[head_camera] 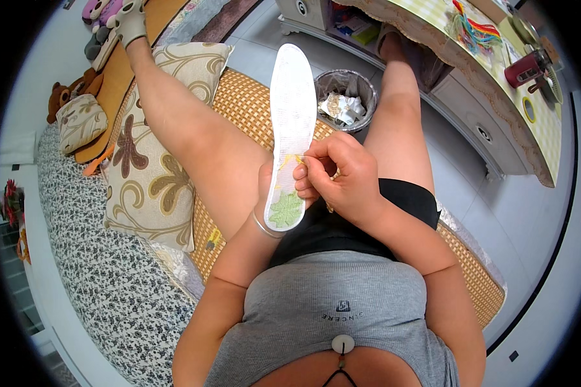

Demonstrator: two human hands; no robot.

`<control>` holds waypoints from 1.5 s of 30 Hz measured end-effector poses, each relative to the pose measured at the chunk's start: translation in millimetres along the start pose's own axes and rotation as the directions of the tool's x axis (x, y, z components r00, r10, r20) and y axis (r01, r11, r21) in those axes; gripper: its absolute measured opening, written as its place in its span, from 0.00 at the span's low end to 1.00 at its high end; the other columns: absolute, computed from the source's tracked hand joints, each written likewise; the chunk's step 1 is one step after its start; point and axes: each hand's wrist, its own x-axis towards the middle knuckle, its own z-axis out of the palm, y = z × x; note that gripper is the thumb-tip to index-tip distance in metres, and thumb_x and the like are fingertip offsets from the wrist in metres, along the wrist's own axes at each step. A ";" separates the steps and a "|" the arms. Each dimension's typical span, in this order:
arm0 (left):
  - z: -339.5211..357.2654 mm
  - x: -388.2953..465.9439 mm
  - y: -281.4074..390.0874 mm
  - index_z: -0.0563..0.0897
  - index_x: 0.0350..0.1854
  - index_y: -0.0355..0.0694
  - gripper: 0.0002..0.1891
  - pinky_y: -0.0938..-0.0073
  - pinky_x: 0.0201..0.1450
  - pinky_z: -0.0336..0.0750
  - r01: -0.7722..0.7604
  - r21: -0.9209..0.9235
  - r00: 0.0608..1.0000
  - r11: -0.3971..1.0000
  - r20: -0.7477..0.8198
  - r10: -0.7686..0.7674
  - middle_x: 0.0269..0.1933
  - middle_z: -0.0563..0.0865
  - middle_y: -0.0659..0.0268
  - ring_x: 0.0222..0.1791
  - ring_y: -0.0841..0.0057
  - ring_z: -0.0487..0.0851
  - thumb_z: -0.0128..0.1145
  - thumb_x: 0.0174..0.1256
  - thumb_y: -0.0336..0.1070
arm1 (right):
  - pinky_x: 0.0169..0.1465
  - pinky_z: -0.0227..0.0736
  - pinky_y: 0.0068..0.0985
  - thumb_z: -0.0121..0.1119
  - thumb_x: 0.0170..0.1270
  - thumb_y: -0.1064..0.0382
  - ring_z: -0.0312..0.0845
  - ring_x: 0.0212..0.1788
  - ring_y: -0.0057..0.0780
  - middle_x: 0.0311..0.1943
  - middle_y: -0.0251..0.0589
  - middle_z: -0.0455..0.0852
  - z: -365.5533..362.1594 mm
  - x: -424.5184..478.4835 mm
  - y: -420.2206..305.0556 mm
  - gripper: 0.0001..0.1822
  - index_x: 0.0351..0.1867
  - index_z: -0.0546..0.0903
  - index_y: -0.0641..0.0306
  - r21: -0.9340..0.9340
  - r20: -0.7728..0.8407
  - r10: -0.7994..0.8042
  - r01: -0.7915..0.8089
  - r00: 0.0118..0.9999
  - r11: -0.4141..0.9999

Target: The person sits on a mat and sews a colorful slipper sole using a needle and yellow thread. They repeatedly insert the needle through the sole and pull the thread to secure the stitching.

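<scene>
A white embroidery insole (293, 101) is held up before me, toe end pointing away. Green leaf-shaped stitching (285, 210) fills part of its heel. My left hand (263, 191) grips the insole from beneath, mostly hidden behind it, with fingertips curled round the right edge. At that same edge my right hand (346, 171) pinches yellow thread (298, 158) between thumb and forefinger. A few yellow strands lie across the insole's middle. Whether a needle is between the fingers is too small to tell.
A lined waste bin (346, 123) holding crumpled paper stands beyond my lap. Patterned cushions (145, 193) lie left on the woven mat (244, 104). At right, a cloth-covered table (537, 130) bears colored thread skeins (474, 31), a dark red cup (525, 70) and a tape roll (528, 110).
</scene>
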 end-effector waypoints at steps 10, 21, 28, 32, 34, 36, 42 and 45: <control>-30.0 10.0 0.7 0.73 0.50 0.29 0.23 0.84 0.19 0.68 0.001 -0.082 0.984 0.997 0.176 0.013 0.24 0.72 0.68 0.20 0.81 0.70 0.41 0.70 0.48 | 0.25 0.74 0.22 0.60 0.56 0.75 0.79 0.21 0.25 0.25 0.40 0.77 -3.5 -1.4 3.0 0.02 0.30 0.77 0.69 -0.012 0.007 -0.081 0.081 0.997 0.997; -21.9 7.2 -0.9 0.72 0.49 0.29 0.23 0.84 0.19 0.67 0.019 -0.114 0.993 0.993 0.115 -0.006 0.23 0.71 0.68 0.19 0.81 0.68 0.40 0.70 0.49 | 0.26 0.70 0.24 0.60 0.55 0.73 0.75 0.22 0.28 0.23 0.40 0.76 -3.4 -1.0 6.1 0.02 0.28 0.78 0.67 -0.044 -0.019 -0.110 0.109 0.994 0.993; -27.7 8.2 -0.3 0.72 0.50 0.30 0.23 0.84 0.19 0.66 0.028 -0.100 0.984 0.995 0.180 -0.009 0.23 0.71 0.68 0.19 0.81 0.68 0.40 0.70 0.49 | 0.26 0.71 0.24 0.60 0.55 0.73 0.75 0.22 0.29 0.23 0.39 0.76 -2.8 -1.6 4.4 0.02 0.29 0.79 0.67 -0.017 -0.011 -0.083 0.082 0.997 0.996; -7.5 3.4 1.5 0.72 0.48 0.32 0.20 0.82 0.20 0.67 0.001 -0.024 1.000 1.000 0.028 -0.001 0.24 0.71 0.67 0.19 0.81 0.69 0.41 0.70 0.46 | 0.27 0.72 0.21 0.60 0.56 0.73 0.77 0.23 0.28 0.24 0.41 0.77 -3.7 -1.2 3.1 0.02 0.29 0.78 0.68 0.000 -0.005 -0.033 0.033 0.999 0.999; 14.6 1.4 2.1 0.72 0.48 0.33 0.16 0.81 0.20 0.66 -0.056 0.096 0.988 0.994 -0.137 0.068 0.25 0.72 0.67 0.20 0.81 0.69 0.42 0.70 0.42 | 0.28 0.72 0.20 0.60 0.57 0.73 0.77 0.24 0.24 0.24 0.40 0.78 -2.1 -3.5 14.7 0.02 0.30 0.78 0.69 0.111 -0.010 0.095 -0.093 0.995 0.989; 17.9 1.7 6.5 0.72 0.48 0.32 0.10 0.80 0.26 0.72 -0.145 0.293 0.981 0.945 -0.083 0.176 0.30 0.77 0.64 0.24 0.79 0.75 0.47 0.68 0.31 | 0.30 0.71 0.17 0.60 0.60 0.71 0.76 0.26 0.18 0.26 0.36 0.81 -8.2 -1.8 22.2 0.03 0.32 0.79 0.70 0.265 0.054 0.256 -0.261 0.965 0.928; 25.7 2.3 -7.6 0.71 0.45 0.29 0.08 0.76 0.44 0.80 -0.276 0.674 0.861 0.685 -0.144 0.489 0.43 0.84 0.53 0.39 0.76 0.84 0.50 0.66 0.23 | 0.42 0.77 0.18 0.59 0.63 0.69 0.81 0.36 0.21 0.37 0.36 0.84 -13.2 -4.7 47.7 0.10 0.44 0.80 0.70 0.657 0.427 0.501 -0.639 0.753 0.400; 29.5 1.2 -9.9 0.71 0.45 0.29 0.08 0.78 0.43 0.80 -0.290 0.688 0.848 0.665 -0.138 0.512 0.42 0.84 0.54 0.38 0.78 0.84 0.51 0.66 0.22 | 0.48 0.79 0.22 0.59 0.64 0.68 0.83 0.43 0.24 0.44 0.39 0.85 -10.7 -5.8 51.2 0.14 0.49 0.79 0.71 0.688 0.471 0.474 -0.646 0.744 0.331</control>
